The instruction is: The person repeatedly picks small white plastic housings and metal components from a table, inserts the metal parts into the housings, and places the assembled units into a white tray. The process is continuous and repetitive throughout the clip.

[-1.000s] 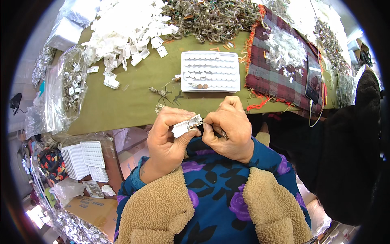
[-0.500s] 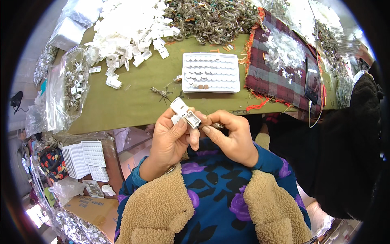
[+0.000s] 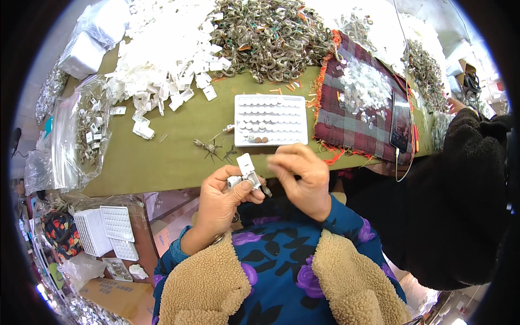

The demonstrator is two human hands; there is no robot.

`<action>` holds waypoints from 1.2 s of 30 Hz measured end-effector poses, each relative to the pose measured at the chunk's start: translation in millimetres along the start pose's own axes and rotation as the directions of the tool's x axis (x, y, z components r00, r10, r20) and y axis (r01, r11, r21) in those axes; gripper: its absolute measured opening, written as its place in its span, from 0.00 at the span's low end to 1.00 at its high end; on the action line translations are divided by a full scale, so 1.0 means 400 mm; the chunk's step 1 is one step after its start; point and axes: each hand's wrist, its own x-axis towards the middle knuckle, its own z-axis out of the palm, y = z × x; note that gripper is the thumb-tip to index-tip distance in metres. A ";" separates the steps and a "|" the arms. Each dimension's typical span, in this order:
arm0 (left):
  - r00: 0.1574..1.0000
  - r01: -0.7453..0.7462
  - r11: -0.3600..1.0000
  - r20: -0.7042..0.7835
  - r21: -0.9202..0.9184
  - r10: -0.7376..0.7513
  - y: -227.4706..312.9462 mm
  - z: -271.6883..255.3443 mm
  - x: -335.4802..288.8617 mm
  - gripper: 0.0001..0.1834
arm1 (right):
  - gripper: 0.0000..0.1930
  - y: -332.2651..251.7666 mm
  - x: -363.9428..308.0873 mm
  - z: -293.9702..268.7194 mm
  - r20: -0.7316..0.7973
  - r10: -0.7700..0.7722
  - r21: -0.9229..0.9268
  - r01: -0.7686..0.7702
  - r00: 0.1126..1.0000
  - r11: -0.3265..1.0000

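My left hand (image 3: 221,196) grips a small white plastic case (image 3: 246,164), whose lid stands open above a hollow box part. A second white piece (image 3: 234,181) sits between those same fingers. Beside the fingertips hangs a short dark coiled cable (image 3: 266,189). My right hand (image 3: 304,176) is raised off the case, its curved fingers and thumb slightly apart and blurred at the tips; nothing shows in them. Just beyond it lies a white tray (image 3: 304,120) with rows of round white discs and a couple of brown ones (image 3: 261,140).
A heap of white cases (image 3: 162,70) and a pile of coiled cables (image 3: 271,43) cover the green table's far side. Right, a plaid cloth (image 3: 330,116) bears clear bits and a phone (image 3: 400,122). Left lies a plastic bag (image 3: 70,141). A person's dark sleeve (image 3: 466,141) is at right.
My right hand has come away from the case and cable, moving up toward the tray. My left hand keeps the case, now turned more upright. The whole view has shifted slightly.
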 end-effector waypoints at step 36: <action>1.000 0.004 0.982 0.028 -0.189 0.002 -0.005 -0.017 0.002 0.10 | 0.15 -0.071 0.020 0.027 0.196 -0.200 -0.001 0.204 0.960 0.979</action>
